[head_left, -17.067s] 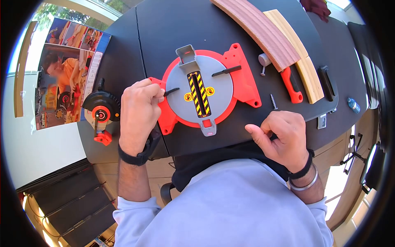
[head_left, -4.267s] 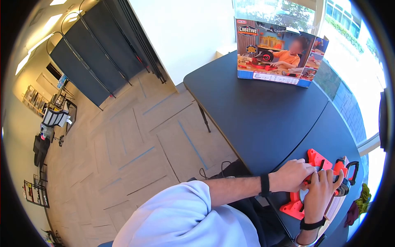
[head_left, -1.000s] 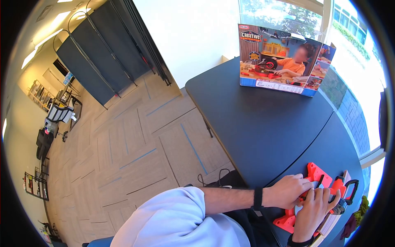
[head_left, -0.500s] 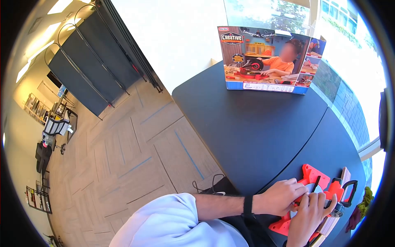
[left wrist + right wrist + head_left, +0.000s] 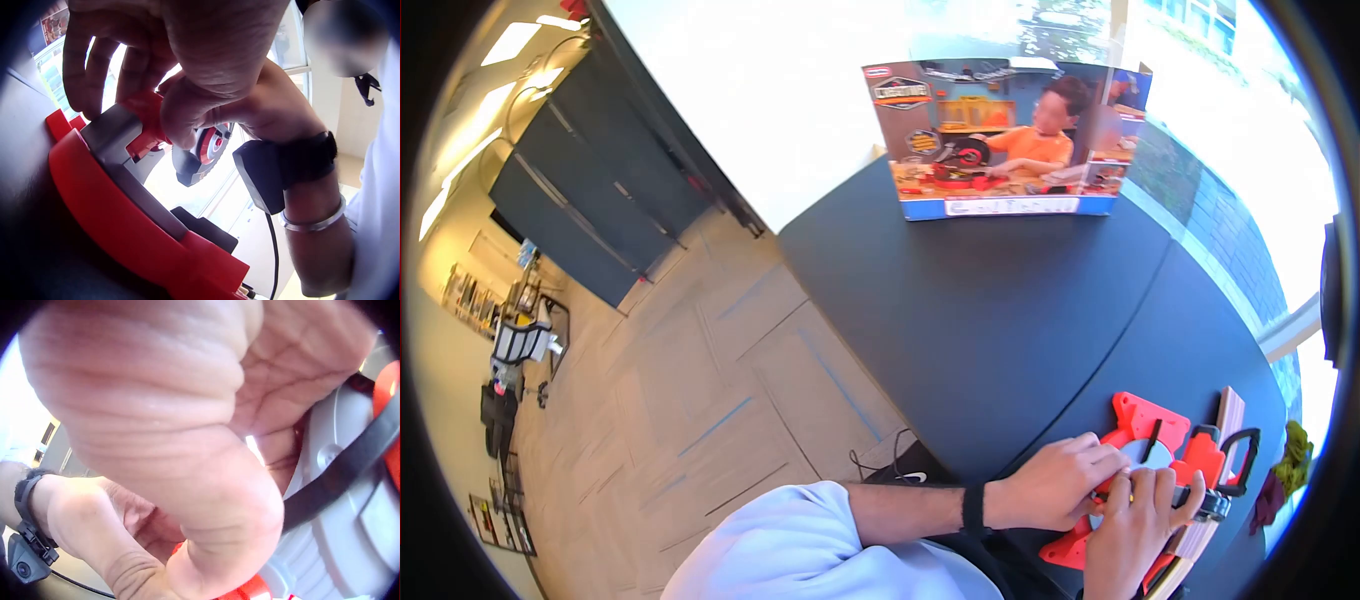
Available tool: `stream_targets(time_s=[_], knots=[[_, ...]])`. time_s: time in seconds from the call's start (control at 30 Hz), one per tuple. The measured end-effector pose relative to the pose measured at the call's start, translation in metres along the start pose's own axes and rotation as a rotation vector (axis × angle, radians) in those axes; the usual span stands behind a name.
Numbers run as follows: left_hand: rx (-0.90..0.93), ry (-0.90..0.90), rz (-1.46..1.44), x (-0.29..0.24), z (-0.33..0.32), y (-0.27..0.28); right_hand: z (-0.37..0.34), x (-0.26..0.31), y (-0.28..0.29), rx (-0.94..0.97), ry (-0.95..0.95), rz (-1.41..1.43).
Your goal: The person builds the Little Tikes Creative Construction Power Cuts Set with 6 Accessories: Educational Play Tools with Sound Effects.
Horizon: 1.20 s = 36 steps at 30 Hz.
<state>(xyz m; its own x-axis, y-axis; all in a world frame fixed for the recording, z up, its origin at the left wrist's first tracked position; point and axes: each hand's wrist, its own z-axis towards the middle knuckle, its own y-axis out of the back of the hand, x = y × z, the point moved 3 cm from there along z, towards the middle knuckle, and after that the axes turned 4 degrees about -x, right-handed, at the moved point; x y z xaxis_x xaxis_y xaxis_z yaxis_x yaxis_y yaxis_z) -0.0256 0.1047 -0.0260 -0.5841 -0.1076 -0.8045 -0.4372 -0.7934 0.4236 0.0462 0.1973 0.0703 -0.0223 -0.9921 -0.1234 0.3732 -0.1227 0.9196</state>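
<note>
the toy saw [image 5: 1203, 456] has moved from beside the box [image 5: 1020, 207] onto the red base [image 5: 1137, 411] on the table [image 5: 990, 310], its red end [image 5: 144, 114] gripped by the left hand [image 5: 1045, 487] at the grey bracket [image 5: 114, 134], seemingly for steadiness, while whatever the right hand [image 5: 1132, 530] holds is hidden.

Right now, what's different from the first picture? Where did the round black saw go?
The black-and-red saw moved right, from beside the box to the red-and-gray base. The hands, left and right, were apart; now they're together on the saw, fingers curled. The head camera turned left. The base is still on the table beside the wood, and the box still stands.
</note>
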Motion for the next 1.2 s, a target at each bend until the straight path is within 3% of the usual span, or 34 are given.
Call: stream_targets(time_s=[0.13,0.4,0.63,0.9,1.2], knots=[[-0.024,-0.04,0.04,-0.005,0.004,0.007,0.002,0.002,0.004,0.059,-0.014,-0.031],[0.026,-0.037,0.067,-0.008,0.007,0.009,-0.003,-0.008,-0.008,-0.048,0.103,-0.173],[0.033,-0.079,0.115,-0.01,0.012,0.011,-0.005,-0.009,-0.006,0.019,0.118,-0.174],[0.054,-0.116,0.163,-0.011,0.014,0.011,-0.006,-0.011,-0.006,-0.065,0.112,-0.199],[0.072,-0.098,0.187,-0.01,0.012,0.01,-0.001,-0.009,0.004,0.002,0.136,-0.257]])
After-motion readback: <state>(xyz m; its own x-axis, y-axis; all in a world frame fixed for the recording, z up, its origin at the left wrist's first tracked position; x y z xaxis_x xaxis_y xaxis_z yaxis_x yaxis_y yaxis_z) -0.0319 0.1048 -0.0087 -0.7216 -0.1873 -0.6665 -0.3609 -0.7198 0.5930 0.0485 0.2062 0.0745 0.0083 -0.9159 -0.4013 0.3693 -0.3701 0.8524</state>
